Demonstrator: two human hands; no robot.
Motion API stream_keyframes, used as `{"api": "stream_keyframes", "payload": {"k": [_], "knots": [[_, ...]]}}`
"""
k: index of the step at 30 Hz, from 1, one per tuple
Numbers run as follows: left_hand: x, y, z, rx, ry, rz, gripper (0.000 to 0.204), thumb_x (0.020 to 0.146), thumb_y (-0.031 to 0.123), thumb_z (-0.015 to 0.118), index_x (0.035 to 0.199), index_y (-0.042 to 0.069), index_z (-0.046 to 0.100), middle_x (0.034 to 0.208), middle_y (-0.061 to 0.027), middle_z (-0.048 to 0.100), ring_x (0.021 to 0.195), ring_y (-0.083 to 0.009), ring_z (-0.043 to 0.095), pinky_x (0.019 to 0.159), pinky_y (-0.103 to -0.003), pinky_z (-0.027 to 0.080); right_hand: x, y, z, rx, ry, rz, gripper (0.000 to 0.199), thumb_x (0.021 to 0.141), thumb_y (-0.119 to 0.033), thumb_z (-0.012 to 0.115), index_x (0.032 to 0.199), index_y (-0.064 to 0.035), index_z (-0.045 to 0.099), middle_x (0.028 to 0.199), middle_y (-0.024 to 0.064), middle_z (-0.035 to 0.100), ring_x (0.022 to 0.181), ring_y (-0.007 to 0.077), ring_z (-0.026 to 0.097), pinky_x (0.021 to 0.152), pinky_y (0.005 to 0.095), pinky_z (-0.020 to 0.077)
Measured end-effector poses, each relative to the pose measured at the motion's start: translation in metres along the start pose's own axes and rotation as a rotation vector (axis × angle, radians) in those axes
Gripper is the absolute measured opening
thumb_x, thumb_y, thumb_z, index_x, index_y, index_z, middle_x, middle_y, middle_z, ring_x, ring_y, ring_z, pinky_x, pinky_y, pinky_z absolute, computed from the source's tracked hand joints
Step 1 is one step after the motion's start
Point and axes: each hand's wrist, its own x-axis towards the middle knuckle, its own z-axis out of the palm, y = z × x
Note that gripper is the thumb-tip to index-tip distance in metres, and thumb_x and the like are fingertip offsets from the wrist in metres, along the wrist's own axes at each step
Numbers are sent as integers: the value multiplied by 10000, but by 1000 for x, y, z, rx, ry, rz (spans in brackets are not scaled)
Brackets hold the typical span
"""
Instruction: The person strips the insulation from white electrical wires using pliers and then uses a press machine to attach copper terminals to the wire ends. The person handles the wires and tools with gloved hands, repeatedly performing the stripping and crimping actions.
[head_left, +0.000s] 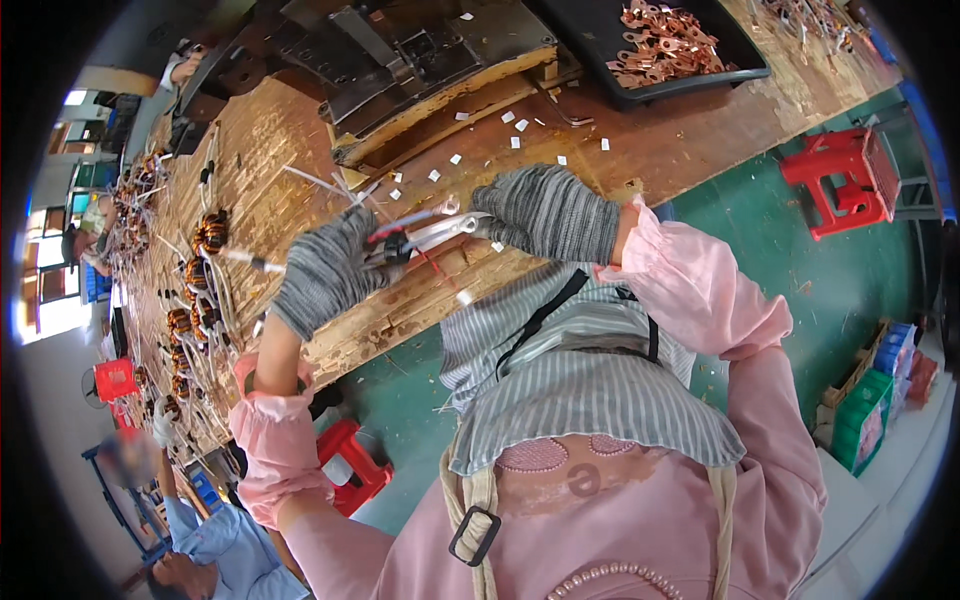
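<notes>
1. The wires (432, 238) are above the table (640, 165), held in my left hand (335, 262).
2. My right hand (548, 212) is at their ring ends (468, 224); I can't tell if it pinches.
3. I think I'm handling the ends; the next move needs a steady hold.
4. White bits (515, 143) lie near.

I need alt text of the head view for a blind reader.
A person's gloved left hand grips wires, and the gloved right hand is at their metal ends, over a worn wooden workbench. A black tray of copper lugs stands beyond; wound coils lie at left.
</notes>
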Motion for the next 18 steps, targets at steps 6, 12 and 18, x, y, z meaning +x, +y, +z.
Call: {"api": "stream_keyframes", "payload": {"k": [6, 12, 18], "knots": [[-19, 7, 16, 208, -10, 141, 291, 714, 300, 639, 901, 92, 555, 782, -103, 573, 669, -275, 583, 567, -364, 458, 2, 8, -1, 69, -50, -10, 310, 851, -357, 495, 909, -58, 553, 753, 151, 610, 701, 329, 592, 620, 415, 469], [-31, -6, 46, 328, 22, 247, 266, 710, 222, 603, 925, 79, 538, 799, -100, 564, 713, -279, 571, 614, -389, 450, 7, 24, 22, 1181, -479, 357, 379, 884, -385, 467, 803, -35, 587, 683, 51, 623, 545, 105, 563, 438, 248, 437], [-14, 2, -28, -9, -264, 189, 318, 712, 230, 615, 981, 80, 536, 827, -129, 586, 733, -324, 571, 642, -388, 452, 5, 12, -5, 1159, -613, 596, 364, 869, -392, 492, 844, -47, 606, 664, 67, 612, 498, 100, 539, 405, 224, 412]]}}
